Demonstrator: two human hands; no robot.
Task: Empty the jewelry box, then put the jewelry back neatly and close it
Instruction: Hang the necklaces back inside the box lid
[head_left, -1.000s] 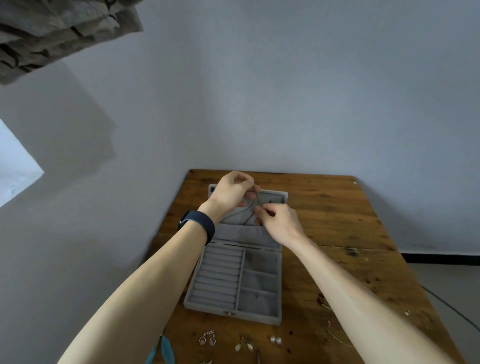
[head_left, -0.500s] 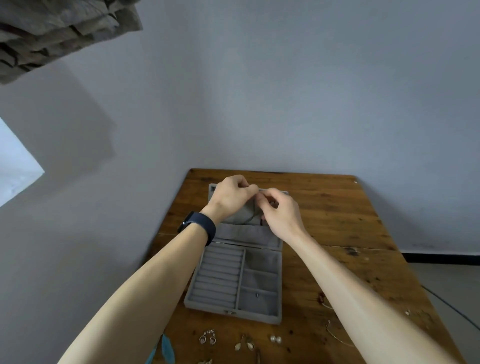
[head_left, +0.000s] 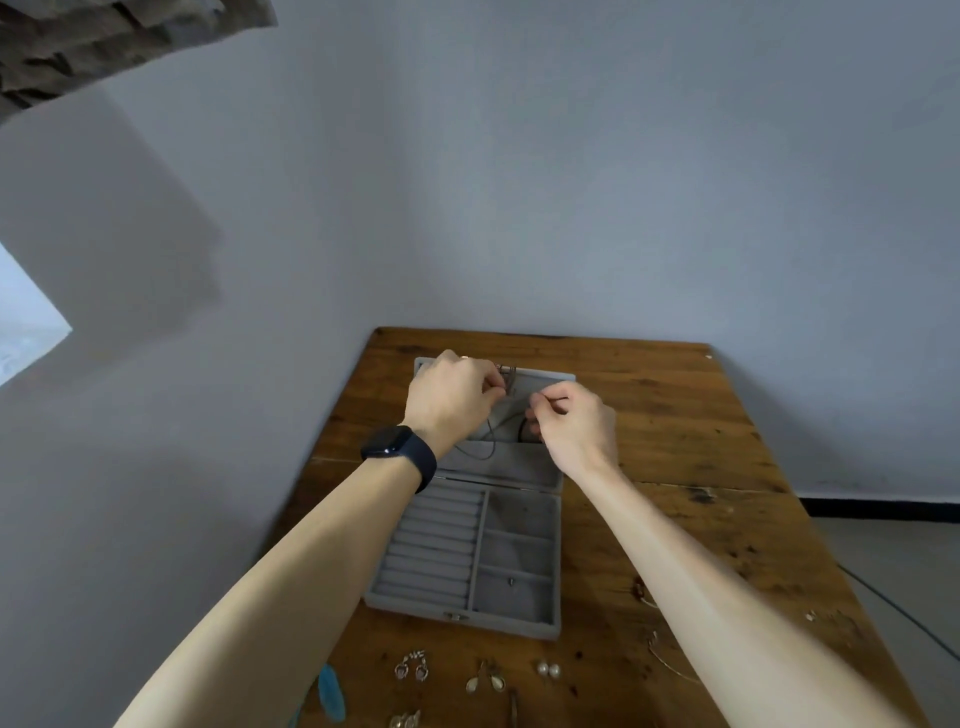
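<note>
Handling dark cord necklace (head_left: 492, 446) at jewelry box lid (head_left: 514, 465), far edge of desk (head_left: 675, 415) — left hand (head_left: 457, 400) and right hand (head_left: 574, 423) both pinch it. Hooking or unhooking unclear; next move needs slack cord.

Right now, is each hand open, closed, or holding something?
Left hand: closed, pinching the dark cord at its upper end.
Right hand: closed, pinching the same cord lower down.

earrings (head_left: 405, 719) cut by bottom edge, speck (head_left: 511, 581) in jewelry box (head_left: 405, 605) unidentifiable
</note>
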